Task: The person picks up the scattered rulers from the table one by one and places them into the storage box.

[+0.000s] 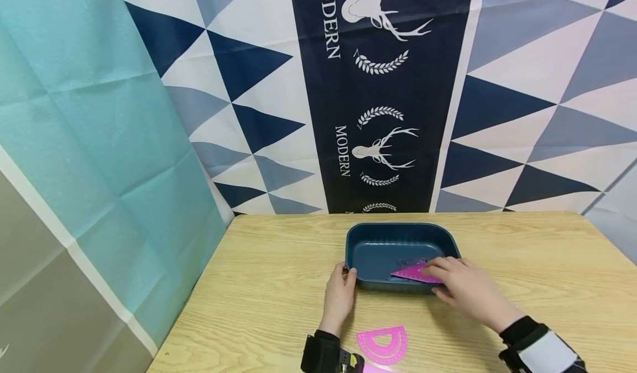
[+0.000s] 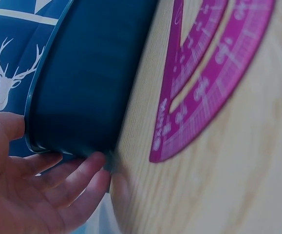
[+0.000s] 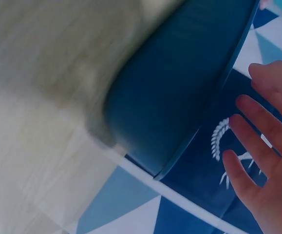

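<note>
A dark blue rectangular container [image 1: 383, 284] with rounded corners stands on the table. My left hand [image 1: 340, 295] grips its left front corner; in the left wrist view, the fingers [image 2: 89, 168] bend around the container's end [image 2: 82, 117]. A pink triangle ruler [image 1: 418, 273] lies inside at the front right. Over that corner is my right hand [image 1: 465, 287], its fingertips near the ruler. The right wrist view shows the right hand [image 3: 272, 151] with spread fingers beside the container's rim [image 3: 199, 122], nothing visibly held. Faint purple marks lie behind the ruler, too small to identify.
A pink protractor [image 1: 383, 345] lies flat on the wooden table [image 1: 259, 306], in front of the container. Part of another pink piece [image 1: 374, 369] shows at the bottom edge. Patterned curtains [image 1: 378, 96] hang behind the table, with a teal panel [image 1: 109, 141] on the left.
</note>
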Demonstrator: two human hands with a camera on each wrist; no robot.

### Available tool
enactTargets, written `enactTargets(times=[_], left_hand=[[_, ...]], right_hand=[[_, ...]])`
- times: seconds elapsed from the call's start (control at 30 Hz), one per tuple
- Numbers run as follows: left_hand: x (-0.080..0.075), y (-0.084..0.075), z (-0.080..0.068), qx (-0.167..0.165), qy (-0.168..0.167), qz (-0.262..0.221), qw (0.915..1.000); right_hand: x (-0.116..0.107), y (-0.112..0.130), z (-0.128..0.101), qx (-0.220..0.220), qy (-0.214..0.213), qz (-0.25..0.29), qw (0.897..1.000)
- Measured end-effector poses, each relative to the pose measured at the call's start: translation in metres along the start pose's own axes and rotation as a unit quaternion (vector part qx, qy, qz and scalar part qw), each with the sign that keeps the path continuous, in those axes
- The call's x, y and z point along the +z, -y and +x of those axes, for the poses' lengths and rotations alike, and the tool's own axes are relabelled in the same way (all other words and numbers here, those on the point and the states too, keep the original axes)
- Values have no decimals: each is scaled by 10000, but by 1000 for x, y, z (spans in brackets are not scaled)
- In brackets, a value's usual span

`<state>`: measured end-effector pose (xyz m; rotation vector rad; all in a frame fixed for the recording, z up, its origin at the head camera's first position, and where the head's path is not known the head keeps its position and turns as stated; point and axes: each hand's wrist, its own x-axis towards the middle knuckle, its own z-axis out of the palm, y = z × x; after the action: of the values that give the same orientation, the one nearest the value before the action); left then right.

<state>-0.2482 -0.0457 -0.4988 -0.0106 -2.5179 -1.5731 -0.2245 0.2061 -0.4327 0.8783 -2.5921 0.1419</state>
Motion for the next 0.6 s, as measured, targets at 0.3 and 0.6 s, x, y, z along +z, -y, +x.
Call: enactTargets(times=[0.3, 0.6], left_hand=[[-1, 0, 0, -39, 13, -20, 10000], [0, -1, -1, -9, 2, -41, 10000]], right_hand=[[-1, 25, -20, -537, -277, 150, 9981], [2, 34, -38, -305, 560, 958, 9934]])
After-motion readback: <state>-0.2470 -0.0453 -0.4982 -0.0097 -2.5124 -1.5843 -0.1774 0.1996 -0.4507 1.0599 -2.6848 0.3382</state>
